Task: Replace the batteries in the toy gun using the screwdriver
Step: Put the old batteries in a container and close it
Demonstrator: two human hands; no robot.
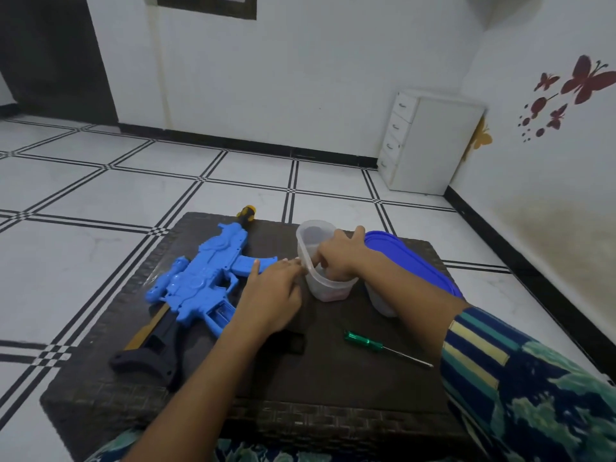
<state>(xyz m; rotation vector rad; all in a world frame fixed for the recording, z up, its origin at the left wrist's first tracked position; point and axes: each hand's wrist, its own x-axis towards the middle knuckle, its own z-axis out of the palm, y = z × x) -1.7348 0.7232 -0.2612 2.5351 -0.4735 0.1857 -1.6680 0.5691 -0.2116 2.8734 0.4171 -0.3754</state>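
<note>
Toy gun [203, 281], unlabelled, beside green screwdriver [366, 343]

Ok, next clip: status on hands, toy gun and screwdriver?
Right hand reaching into clear plastic tub; left hand steadying its rim. Blue plastic toy gun lying flat, untouched. Green-handled screwdriver idle. Nothing in the way.
</note>
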